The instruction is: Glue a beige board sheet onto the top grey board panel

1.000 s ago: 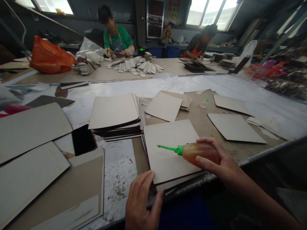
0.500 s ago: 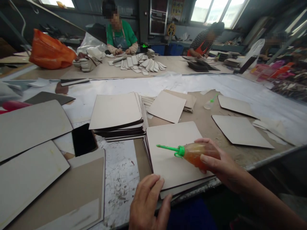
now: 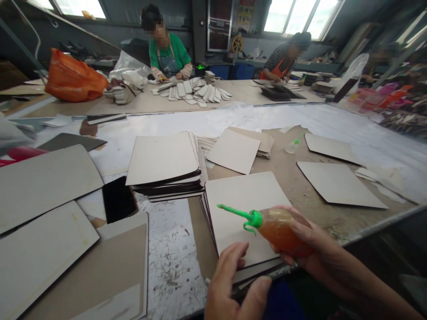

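Note:
My right hand (image 3: 307, 240) is wrapped round a clear squeeze bottle (image 3: 283, 233) of amber liquid, probably glue. Its green nozzle (image 3: 235, 211) points left, above a stack of pale boards (image 3: 247, 191) at the table's front edge. My left hand (image 3: 230, 284) is at the near left corner of that stack, thumb and fingers apart and nothing between them. Whether its fingertips touch the top board I cannot tell. Behind and to the left rises a taller stack of similar dark-edged boards (image 3: 163, 158).
Loose boards lie at the left (image 3: 43, 182) and right (image 3: 340, 182). A black phone (image 3: 118, 200) rests beside the left boards. A smaller green-tipped bottle (image 3: 293, 144) lies farther back. Across the table, a person in a green shirt (image 3: 178, 51) and another in an orange apron (image 3: 280, 67) work.
My left hand has moved right along the front of the stack, its fingers lifting and curling slightly. The squeeze bottle has come nearer to me, its body tilting lower at the right.

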Action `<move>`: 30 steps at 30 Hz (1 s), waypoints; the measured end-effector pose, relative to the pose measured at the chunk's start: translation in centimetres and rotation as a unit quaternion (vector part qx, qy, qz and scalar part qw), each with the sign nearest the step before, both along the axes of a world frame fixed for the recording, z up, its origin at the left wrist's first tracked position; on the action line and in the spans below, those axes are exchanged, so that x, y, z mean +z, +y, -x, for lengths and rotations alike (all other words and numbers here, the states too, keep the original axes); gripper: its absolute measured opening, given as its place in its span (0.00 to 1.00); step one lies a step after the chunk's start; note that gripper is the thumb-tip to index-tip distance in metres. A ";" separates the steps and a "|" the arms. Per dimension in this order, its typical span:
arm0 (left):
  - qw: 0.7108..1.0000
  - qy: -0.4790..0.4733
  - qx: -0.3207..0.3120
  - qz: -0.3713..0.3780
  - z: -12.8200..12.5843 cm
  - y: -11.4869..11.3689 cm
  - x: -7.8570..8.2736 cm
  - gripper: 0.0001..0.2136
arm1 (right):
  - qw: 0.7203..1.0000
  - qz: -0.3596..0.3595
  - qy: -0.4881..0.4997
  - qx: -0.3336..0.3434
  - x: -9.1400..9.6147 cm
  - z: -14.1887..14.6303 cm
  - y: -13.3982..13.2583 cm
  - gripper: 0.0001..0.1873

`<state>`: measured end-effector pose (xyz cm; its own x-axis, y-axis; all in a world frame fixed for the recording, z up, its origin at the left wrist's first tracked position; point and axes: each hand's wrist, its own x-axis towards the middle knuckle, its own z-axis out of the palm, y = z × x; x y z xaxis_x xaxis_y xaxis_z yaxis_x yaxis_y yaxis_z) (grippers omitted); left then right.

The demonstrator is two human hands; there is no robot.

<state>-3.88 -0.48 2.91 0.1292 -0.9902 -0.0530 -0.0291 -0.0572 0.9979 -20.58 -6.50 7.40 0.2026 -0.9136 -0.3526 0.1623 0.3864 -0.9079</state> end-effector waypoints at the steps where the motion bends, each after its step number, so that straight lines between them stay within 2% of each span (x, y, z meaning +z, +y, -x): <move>1: 0.997 0.066 -0.023 -0.042 0.5 -0.4 0.4 0.26 | 1.000 -0.001 -0.010 0.006 0.0 -0.2 0.3 0.22; 3: 0.972 0.198 -0.078 -0.095 1.5 -1.3 1.1 0.30 | 1.000 0.011 -0.008 0.007 -0.2 -0.5 1.0 0.26; 6: 0.931 0.321 -0.132 -0.116 2.4 -2.3 2.2 0.23 | 0.997 0.036 0.057 -0.046 -0.4 -0.5 1.9 0.34; 9: 0.921 0.353 -0.130 -0.104 2.9 -2.5 2.8 0.19 | 0.983 0.073 0.149 -0.077 -0.2 -0.4 2.3 0.38; 15: 0.905 0.395 -0.113 -0.112 3.1 -2.4 2.5 0.24 | 0.966 0.132 0.214 -0.061 -0.4 -0.4 2.6 0.34; 17: 0.890 0.429 -0.114 -0.105 3.1 -2.6 2.8 0.27 | 0.939 0.213 0.256 -0.085 -0.9 -0.5 2.7 0.32; 20: 0.872 0.465 -0.121 -0.095 2.8 -2.9 3.7 0.27 | 0.868 0.387 0.300 -0.087 -1.5 -0.8 2.9 0.29; 21: 0.869 0.469 -0.124 -0.099 2.7 -3.0 4.0 0.26 | 0.852 0.417 0.307 -0.079 -1.6 -0.8 3.0 0.30; 22: 0.867 0.470 -0.129 -0.105 2.5 -3.1 4.3 0.25 | 0.852 0.416 0.311 -0.072 -1.5 -0.9 3.2 0.31; 23: 0.864 0.472 -0.134 -0.111 2.4 -3.2 4.5 0.24 | 0.866 0.385 0.312 -0.068 -1.4 -0.9 3.5 0.33; 27: 0.863 0.470 -0.136 -0.122 2.3 -3.2 4.8 0.24 | 0.941 0.197 0.265 -0.078 -0.9 -0.9 4.4 0.42; 30: 0.881 0.441 -0.140 -0.101 2.7 -3.1 4.6 0.23 | 0.968 0.139 0.189 -0.085 -0.9 -0.9 4.4 0.43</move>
<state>-6.59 -3.59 7.47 -0.2986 -0.9356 -0.1882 0.7108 -0.3497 0.6103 -19.70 -2.15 6.50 -0.0552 -0.9927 -0.1075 -0.1621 0.1151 -0.9800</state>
